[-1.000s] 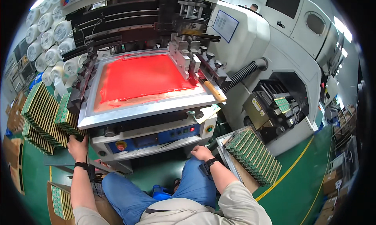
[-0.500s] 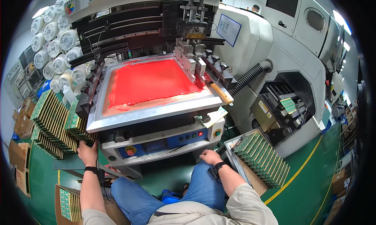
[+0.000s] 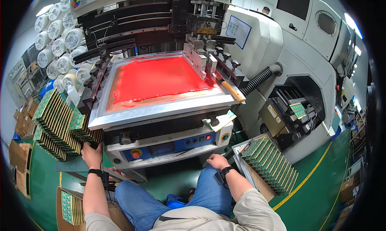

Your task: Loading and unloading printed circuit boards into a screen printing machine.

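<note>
My left hand is at the near edge of a stack of green circuit boards; its thumb and fingers are spread against the lowest boards, with the fingertips partly hidden. A larger board stack stands just left of it. My right hand lies on my right knee, fingers curled in, with nothing visible in it. Before me is a screen printing machine. Its metal-framed screen carries a wide layer of red paste. The squeegee head stands at the screen's right side.
A wooden-handled spatula lies across the frame's right corner. To the right, a tray holds rows of boards near a white machine with a board at its opening. An open carton with boards sits at lower left. White reels hang behind.
The whole view has shifted slightly, so the machine appears a little lower and further right. Both hands stay in the same places, and the squeegee head remains at the screen's right side.
</note>
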`<action>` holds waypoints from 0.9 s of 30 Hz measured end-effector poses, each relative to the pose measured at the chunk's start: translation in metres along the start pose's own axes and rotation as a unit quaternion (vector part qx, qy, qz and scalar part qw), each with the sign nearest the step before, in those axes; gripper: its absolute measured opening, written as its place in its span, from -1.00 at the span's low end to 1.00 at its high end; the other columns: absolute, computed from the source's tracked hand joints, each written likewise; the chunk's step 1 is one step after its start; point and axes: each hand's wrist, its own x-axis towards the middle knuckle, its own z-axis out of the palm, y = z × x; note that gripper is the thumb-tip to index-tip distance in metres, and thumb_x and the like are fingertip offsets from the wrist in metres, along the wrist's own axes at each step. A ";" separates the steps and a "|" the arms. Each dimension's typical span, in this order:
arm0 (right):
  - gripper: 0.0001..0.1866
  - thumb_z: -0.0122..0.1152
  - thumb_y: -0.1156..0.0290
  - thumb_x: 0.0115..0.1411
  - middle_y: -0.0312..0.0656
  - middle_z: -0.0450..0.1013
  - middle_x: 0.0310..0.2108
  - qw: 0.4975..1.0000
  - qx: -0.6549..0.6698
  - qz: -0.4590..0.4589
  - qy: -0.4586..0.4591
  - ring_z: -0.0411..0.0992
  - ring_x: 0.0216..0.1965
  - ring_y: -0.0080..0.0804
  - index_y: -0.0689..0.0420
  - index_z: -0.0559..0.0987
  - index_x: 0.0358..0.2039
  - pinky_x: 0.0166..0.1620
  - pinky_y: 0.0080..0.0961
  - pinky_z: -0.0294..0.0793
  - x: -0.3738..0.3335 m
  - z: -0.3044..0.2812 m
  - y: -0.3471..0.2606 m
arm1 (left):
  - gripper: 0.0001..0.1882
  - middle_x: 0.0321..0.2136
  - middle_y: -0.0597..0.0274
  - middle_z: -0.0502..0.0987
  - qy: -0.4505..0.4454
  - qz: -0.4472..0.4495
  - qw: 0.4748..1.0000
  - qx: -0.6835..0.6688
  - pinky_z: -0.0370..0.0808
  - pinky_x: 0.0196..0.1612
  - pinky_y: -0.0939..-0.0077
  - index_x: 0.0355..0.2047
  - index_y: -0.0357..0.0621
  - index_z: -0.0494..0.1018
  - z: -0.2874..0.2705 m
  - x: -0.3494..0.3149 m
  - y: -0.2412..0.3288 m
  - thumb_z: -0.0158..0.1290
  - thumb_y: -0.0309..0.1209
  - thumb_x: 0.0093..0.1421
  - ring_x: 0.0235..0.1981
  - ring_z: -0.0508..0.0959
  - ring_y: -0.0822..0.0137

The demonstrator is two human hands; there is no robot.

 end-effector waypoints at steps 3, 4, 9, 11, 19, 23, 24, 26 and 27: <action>-0.58 0.21 -0.02 0.21 -0.11 0.62 -0.04 1.000 -0.001 0.003 0.003 0.54 0.05 -0.08 -0.03 0.71 -0.09 0.14 -0.22 0.49 0.004 0.004 0.002 | -0.39 -0.12 -0.04 0.59 -0.006 -0.001 1.000 -0.004 0.42 0.04 -0.06 -0.13 -0.19 0.45 0.009 -0.002 -0.003 0.37 0.01 0.02 0.00 0.50 -0.15; -0.58 0.21 -0.02 0.21 -0.11 0.62 -0.04 1.000 -0.001 0.005 0.003 0.54 0.05 -0.08 -0.03 0.71 -0.09 0.14 -0.22 0.49 0.005 0.005 0.002 | -0.39 -0.12 -0.04 0.59 -0.006 0.000 1.000 -0.005 0.42 0.04 -0.06 -0.13 -0.19 0.45 0.011 -0.002 -0.003 0.37 0.01 0.02 0.00 0.50 -0.15; -0.58 0.21 -0.02 0.21 -0.11 0.62 -0.04 1.000 -0.004 0.007 0.004 0.53 0.06 -0.07 -0.03 0.71 -0.08 0.16 -0.22 0.49 0.009 0.009 0.001 | -0.39 -0.13 -0.03 0.59 -0.002 -0.004 1.000 -0.008 0.42 0.05 -0.06 -0.12 -0.18 0.46 0.025 -0.006 -0.006 0.36 0.01 0.01 0.00 0.49 -0.14; -0.58 0.21 -0.02 0.21 -0.11 0.62 -0.04 1.000 -0.005 0.010 0.004 0.53 0.06 -0.07 -0.03 0.71 -0.08 0.16 -0.22 0.48 0.010 0.011 0.003 | -0.39 -0.13 -0.03 0.59 -0.001 -0.004 1.000 -0.011 0.42 0.05 -0.05 -0.12 -0.18 0.46 0.030 -0.006 -0.007 0.36 0.01 0.01 0.00 0.50 -0.14; -0.59 0.20 0.01 0.23 -0.10 0.61 -0.02 1.000 -0.024 0.001 0.003 0.53 0.07 -0.10 -0.01 0.70 -0.06 0.15 -0.20 0.48 0.015 0.019 0.005 | -0.38 -0.14 -0.06 0.58 0.015 0.001 1.000 -0.025 0.42 0.06 -0.07 -0.12 -0.18 0.46 0.043 -0.014 -0.016 0.37 0.02 0.00 0.00 0.50 -0.16; -0.58 0.18 0.00 0.24 -0.08 0.61 -0.03 1.000 -0.007 0.024 0.010 0.53 0.08 -0.08 0.00 0.70 -0.07 0.14 -0.18 0.49 0.011 0.021 0.017 | -0.39 -0.16 -0.09 0.59 0.004 0.023 0.999 -0.023 0.45 0.02 -0.11 -0.12 -0.17 0.46 0.063 -0.014 -0.012 0.37 0.01 0.01 -0.03 0.52 -0.20; -0.57 0.17 -0.02 0.22 -0.07 0.62 -0.04 1.000 -0.017 0.007 0.011 0.54 0.06 -0.05 0.00 0.71 -0.10 0.13 -0.18 0.50 0.016 0.026 0.019 | -0.39 -0.15 -0.11 0.59 -0.007 0.010 1.000 -0.008 0.46 0.01 -0.13 -0.12 -0.17 0.46 0.066 -0.014 -0.011 0.36 0.01 0.02 -0.03 0.53 -0.22; -0.57 0.16 -0.03 0.21 -0.06 0.62 -0.07 1.000 -0.024 -0.006 0.007 0.55 0.03 -0.03 0.01 0.71 -0.12 0.10 -0.16 0.52 0.020 0.035 0.032 | -0.40 -0.13 -0.15 0.59 -0.013 0.009 1.000 -0.003 0.47 -0.01 -0.14 -0.11 -0.18 0.47 0.073 -0.012 -0.015 0.35 0.02 0.04 -0.04 0.54 -0.24; -0.57 0.16 -0.03 0.21 -0.05 0.62 -0.08 1.000 -0.022 -0.011 -0.001 0.55 0.02 -0.03 0.01 0.71 -0.13 0.09 -0.15 0.52 0.025 0.038 0.028 | -0.40 -0.13 -0.17 0.60 -0.005 0.016 1.000 -0.009 0.48 -0.02 -0.14 -0.10 -0.18 0.48 0.076 -0.010 -0.023 0.34 0.02 0.05 -0.05 0.56 -0.25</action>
